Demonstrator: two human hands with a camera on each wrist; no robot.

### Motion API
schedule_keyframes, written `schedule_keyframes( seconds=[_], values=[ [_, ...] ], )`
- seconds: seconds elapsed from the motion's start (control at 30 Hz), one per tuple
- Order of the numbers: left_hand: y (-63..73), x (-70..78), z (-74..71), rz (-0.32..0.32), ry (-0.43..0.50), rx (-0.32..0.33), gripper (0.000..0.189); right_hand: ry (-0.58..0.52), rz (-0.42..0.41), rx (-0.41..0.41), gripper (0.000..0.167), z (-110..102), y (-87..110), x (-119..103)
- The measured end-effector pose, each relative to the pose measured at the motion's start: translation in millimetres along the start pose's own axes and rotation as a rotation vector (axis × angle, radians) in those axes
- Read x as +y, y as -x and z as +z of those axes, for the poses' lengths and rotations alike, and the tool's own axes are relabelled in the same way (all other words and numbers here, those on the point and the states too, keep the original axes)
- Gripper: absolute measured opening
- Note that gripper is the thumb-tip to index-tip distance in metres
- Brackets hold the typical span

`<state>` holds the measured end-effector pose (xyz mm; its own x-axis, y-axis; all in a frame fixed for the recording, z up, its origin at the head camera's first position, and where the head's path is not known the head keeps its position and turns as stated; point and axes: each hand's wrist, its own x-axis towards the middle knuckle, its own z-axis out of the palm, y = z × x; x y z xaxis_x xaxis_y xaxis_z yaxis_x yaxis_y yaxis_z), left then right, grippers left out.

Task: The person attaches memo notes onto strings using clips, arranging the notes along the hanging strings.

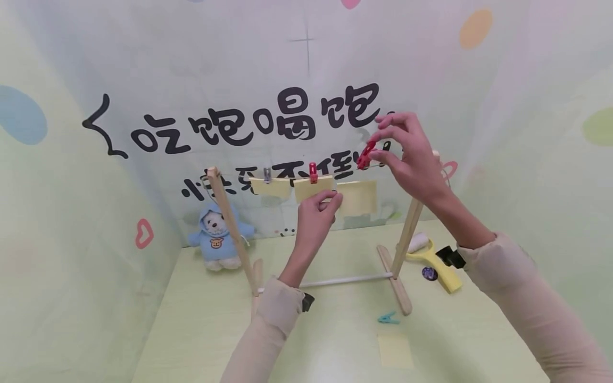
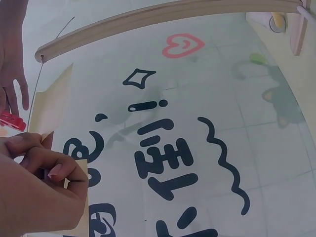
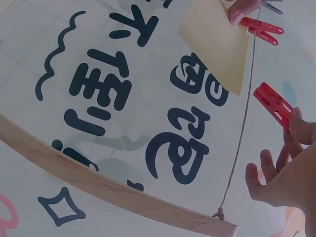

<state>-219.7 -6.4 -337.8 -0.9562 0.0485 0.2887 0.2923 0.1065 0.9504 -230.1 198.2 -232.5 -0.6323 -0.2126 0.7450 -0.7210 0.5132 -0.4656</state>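
Note:
My left hand [image 1: 317, 215] pinches a pale yellow paper [image 1: 358, 198] by its left edge, up against the string [image 3: 243, 133]. In my right hand [image 1: 411, 157], thumb and fingers grip a red clothespin [image 1: 366, 156], held above the right part of that paper. The right wrist view shows this clothespin apart from the string. To the left, a second yellow paper [image 1: 303, 190] hangs under another red clothespin [image 1: 313, 173], and a third paper [image 1: 270, 187] hangs under a grey clothespin [image 1: 267, 175].
Wooden posts [image 1: 230, 229] hold the string, with a white rod [image 1: 347, 280] between them lower down. A plush toy in blue [image 1: 217, 239] sits at left. On the table lie a teal clothespin [image 1: 388, 318], a yellow sheet [image 1: 395, 351] and a yellow-handled roller [image 1: 442, 271].

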Motion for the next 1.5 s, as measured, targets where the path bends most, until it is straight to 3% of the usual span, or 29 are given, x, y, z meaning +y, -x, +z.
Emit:
schedule_keyframes(
  seconds=[0.33, 0.83, 1.23, 1.5],
  values=[
    [-6.9, 9.1, 0.5, -0.032, 0.012, 0.005, 0.022, -0.03, 0.035, -0.082, 0.016, 9.5, -2.2, 4.4],
    [-8.8, 12.1, -1.2, -0.04, 0.022, 0.023, 0.023, -0.042, 0.041, -0.116, 0.011, 15.8, -0.3, 6.3],
    [-6.1, 12.9, 0.3, -0.08, 0.014, 0.013, 0.025, 0.016, 0.055, -0.183, 0.024, 11.9, 2.8, 3.6],
    [-4.3, 11.5, 2.4, -0.052, 0.065, 0.037, 0.022, 0.044, 0.022, -0.18, 0.036, 11.5, 7.5, 1.1]
  ],
)
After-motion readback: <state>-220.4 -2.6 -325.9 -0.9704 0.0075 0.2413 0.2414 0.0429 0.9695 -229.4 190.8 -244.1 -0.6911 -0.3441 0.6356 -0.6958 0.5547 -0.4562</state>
